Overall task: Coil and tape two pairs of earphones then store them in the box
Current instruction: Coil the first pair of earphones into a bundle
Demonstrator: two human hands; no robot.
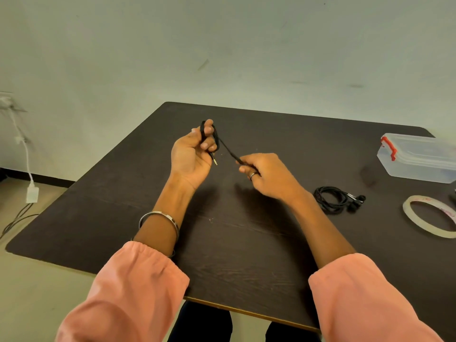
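A: What are the hands doing?

B: Both are raised above the dark tabletop (pixel 222 243). The left hand (pixel 191 156) has a black earphone cable (pixel 228 148) looped around its curled fingers, with the metal jack plug (pixel 214 159) sticking out just below them. The right hand (pixel 265 175) pinches the same cable farther along, so a short stretch runs taut between the two hands.

A: So neither hand is relaxed?

B: No, each one grips the cable. There is a ring (pixel 253 174) on a finger of the right hand and a metal bangle (pixel 159 219) on the left forearm.

A: Where is the other pair?

B: The second pair of earphones (pixel 338 199) lies already coiled on the tabletop, just to the right of the right wrist, its earbuds pointing right.

A: And the box?

B: The clear plastic box (pixel 419 157) with red clasps sits at the far right with its lid on. A roll of tape (pixel 430 218) lies flat nearer the front, right of the coiled pair.
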